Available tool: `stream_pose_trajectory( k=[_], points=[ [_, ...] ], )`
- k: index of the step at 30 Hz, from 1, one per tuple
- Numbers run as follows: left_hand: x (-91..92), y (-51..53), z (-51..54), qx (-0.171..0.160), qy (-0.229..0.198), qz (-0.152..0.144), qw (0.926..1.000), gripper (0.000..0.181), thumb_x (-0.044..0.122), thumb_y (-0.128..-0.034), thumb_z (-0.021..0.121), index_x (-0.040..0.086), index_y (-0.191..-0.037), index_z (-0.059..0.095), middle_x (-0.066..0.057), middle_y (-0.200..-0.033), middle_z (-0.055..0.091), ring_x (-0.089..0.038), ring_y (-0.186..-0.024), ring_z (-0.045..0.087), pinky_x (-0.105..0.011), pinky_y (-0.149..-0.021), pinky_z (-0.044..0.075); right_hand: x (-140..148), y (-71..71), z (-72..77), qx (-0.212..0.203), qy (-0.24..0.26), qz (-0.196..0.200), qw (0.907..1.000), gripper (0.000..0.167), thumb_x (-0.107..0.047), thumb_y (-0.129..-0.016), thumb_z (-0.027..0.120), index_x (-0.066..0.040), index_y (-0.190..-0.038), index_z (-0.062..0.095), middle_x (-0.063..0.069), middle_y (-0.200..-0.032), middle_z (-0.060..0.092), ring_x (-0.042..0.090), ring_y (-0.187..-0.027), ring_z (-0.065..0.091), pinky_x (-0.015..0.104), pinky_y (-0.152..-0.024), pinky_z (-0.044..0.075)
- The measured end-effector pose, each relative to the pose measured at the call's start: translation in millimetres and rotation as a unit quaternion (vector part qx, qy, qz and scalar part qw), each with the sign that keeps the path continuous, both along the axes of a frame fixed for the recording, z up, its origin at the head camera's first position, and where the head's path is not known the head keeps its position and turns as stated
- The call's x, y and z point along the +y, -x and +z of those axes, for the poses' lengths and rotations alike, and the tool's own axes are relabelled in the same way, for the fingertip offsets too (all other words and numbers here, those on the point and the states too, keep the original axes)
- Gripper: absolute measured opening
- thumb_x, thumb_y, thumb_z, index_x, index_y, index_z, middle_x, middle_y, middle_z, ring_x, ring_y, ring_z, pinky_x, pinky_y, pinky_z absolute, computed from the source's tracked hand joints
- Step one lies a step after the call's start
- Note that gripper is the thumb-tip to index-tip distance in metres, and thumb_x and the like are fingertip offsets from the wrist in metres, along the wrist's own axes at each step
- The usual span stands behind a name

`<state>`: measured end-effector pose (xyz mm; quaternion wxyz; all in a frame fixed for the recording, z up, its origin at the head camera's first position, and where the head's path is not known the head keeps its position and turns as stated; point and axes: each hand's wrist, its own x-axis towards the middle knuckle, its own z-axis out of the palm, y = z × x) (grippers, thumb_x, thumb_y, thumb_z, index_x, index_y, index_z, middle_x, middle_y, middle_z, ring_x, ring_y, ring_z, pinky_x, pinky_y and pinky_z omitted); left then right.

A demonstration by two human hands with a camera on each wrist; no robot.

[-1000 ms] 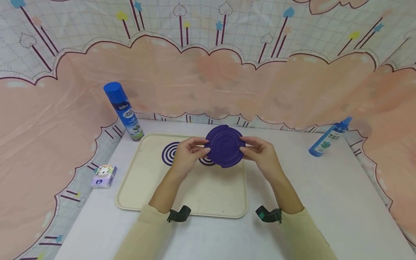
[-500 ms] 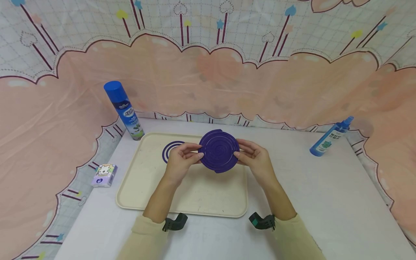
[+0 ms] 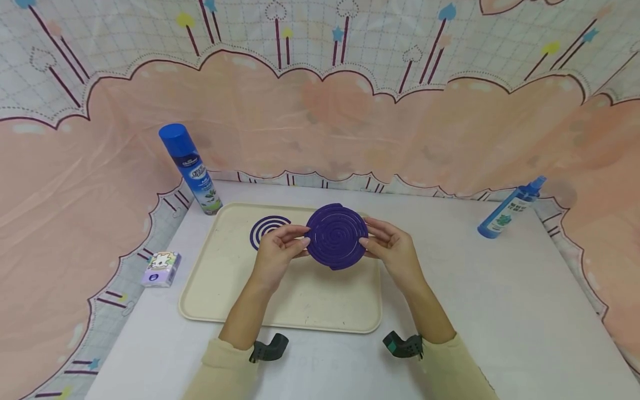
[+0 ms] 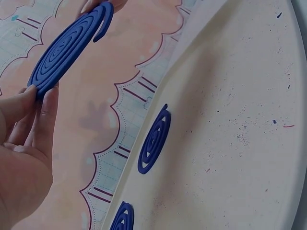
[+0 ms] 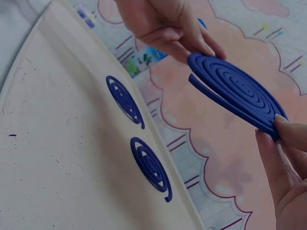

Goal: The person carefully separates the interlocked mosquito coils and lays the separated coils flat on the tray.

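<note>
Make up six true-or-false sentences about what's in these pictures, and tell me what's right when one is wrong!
1. The left hand and right hand hold the same coil. True.
2. Two more coils lie on the tray. True.
3. The held coil is lying flat on the tray. False: it is held up, off the tray.
4. The box is to the right of the tray. False: the box is to its left.
5. The bottle is to the right of the tray. True.
6. The can has a red cap. False: the can has a blue cap.
</note>
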<state>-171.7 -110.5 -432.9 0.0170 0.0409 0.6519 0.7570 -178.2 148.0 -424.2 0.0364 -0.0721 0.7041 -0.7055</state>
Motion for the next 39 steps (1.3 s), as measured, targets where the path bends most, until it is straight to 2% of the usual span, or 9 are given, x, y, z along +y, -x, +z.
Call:
stream_pose_trajectory(
  k=[4,7,10,13,20,31,35,39],
  points=[
    [-0.1,0.1,-0.9,-0.001,-0.004,-0.002,1.0,0.03,-0.011,-0.0938,0.061,-0.017,-0.123,0.059,0.014,-0.09,0.074,-0.002,-0.077,0.069,-0.022,-0.073,0.064,0.3,-0.3,-0.3,0.001,0.0,-0.002,1.0,0.047,0.002,-0.093,0.069,0.003,-0.139,0.057,0.023,-0.131,0.068,0.004,-0.094,0.075,0.028,-0.08,0.065],
    [0.3,0.7,-1.4,-0.005,-0.007,-0.004,1.0,0.029,-0.009,-0.0946,0.061,-0.016,-0.123,0.06,0.012,-0.092,0.074,-0.003,-0.08,0.071,-0.023,-0.074,0.064,0.6,0.2,-0.7,0.009,0.002,-0.006,0.9999,0.045,0.003,-0.092,0.07,0.005,-0.136,0.059,0.011,-0.121,0.075,0.004,-0.093,0.075,0.028,-0.079,0.065],
    [0.6,1.9,-2.6,-0.013,-0.011,-0.005,0.9998,0.029,-0.009,-0.095,0.061,-0.015,-0.123,0.059,0.011,-0.093,0.074,-0.004,-0.082,0.072,-0.024,-0.075,0.064,1.1,0.8,-1.5,0.018,0.003,-0.008,0.9998,0.045,0.003,-0.092,0.07,0.006,-0.135,0.06,-0.005,-0.113,0.076,0.003,-0.094,0.075,0.028,-0.079,0.065],
    [0.7,3.3,-4.2,-0.021,-0.016,-0.007,0.9996,0.029,-0.01,-0.0954,0.06,-0.014,-0.124,0.058,0.011,-0.094,0.074,-0.005,-0.083,0.073,-0.025,-0.075,0.065,1.8,0.6,-2.1,0.021,0.006,-0.011,0.9997,0.044,0.003,-0.091,0.071,0.006,-0.135,0.061,-0.011,-0.112,0.074,0.004,-0.096,0.074,0.028,-0.079,0.065],
    [1.3,2.5,-5.7,-0.027,-0.016,-0.015,0.9994,0.029,-0.008,-0.0975,0.058,-0.011,-0.127,0.06,0.01,-0.097,0.075,-0.006,-0.087,0.074,-0.026,-0.077,0.065,2.5,-0.8,-3.0,0.027,-0.005,-0.022,0.9994,0.043,0.002,-0.091,0.072,0.004,-0.133,0.063,-0.012,-0.114,0.071,0.009,-0.102,0.071,0.028,-0.08,0.065],
    [0.1,-2.4,-6.6,-0.03,-0.023,-0.017,0.9992,0.031,-0.006,-0.098,0.059,-0.014,-0.128,0.06,0.008,-0.098,0.074,-0.006,-0.088,0.074,-0.024,-0.079,0.064,1.6,-2.9,-3.9,0.04,-0.02,-0.019,0.9988,0.042,0.003,-0.091,0.071,0.004,-0.132,0.063,-0.015,-0.108,0.073,0.004,-0.099,0.071,0.028,-0.078,0.065],
    [0.1,-4.1,-5.8,-0.035,-0.024,-0.017,0.999,0.032,-0.006,-0.0978,0.059,-0.016,-0.128,0.06,0.009,-0.097,0.073,-0.004,-0.087,0.073,-0.023,-0.079,0.064,2.2,-3.3,-4.2,0.032,-0.019,-0.013,0.9992,0.043,0.001,-0.092,0.071,0.004,-0.134,0.062,-0.014,-0.103,0.074,0.003,-0.095,0.073,0.028,-0.077,0.065],
    [0.7,-4.6,-5.8,-0.033,-0.022,-0.023,0.9989,0.032,-0.006,-0.0975,0.06,-0.017,-0.128,0.06,0.009,-0.097,0.073,-0.004,-0.087,0.073,-0.024,-0.079,0.064,2.4,-3.6,-2.1,0.017,-0.024,-0.026,0.9992,0.039,-0.004,-0.093,0.072,0.002,-0.131,0.064,-0.012,-0.098,0.075,0.004,-0.087,0.075,0.029,-0.075,0.065]
  ],
)
